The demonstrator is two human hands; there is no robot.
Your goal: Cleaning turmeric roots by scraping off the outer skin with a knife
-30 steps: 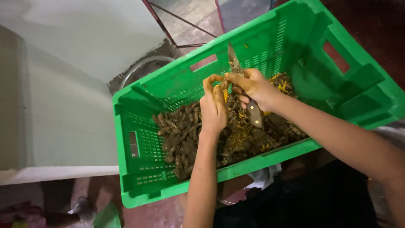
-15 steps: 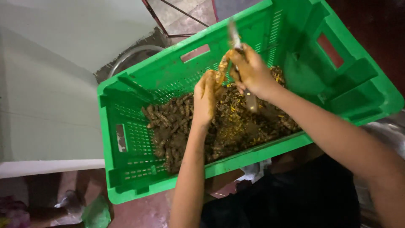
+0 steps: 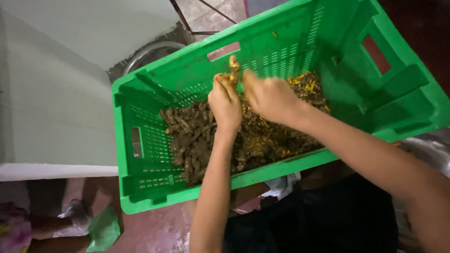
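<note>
A green plastic crate (image 3: 140, 140) sits tilted in front of me, holding a heap of muddy brown roots (image 3: 197, 136) and yellow cut scraps (image 3: 304, 84). My left hand (image 3: 225, 105) is closed on one yellowish root piece (image 3: 233, 63), lifted above the heap near the crate's far wall. My right hand (image 3: 269, 96) is fisted right beside it, blurred, its fingers against the same piece. No knife blade shows in this view.
A round metal bowl (image 3: 150, 51) lies behind the crate's far wall. Another metal vessel (image 3: 422, 150) shows at the right edge. A pale wall (image 3: 51, 107) fills the left. Lower left are a green bag (image 3: 103, 229) and another person's foot (image 3: 61, 222).
The knife blade that stuck up from my right hand is no longer seen. Both hands have stayed together on the root piece over the heap. The view has shifted, so the crate sits further right.
</note>
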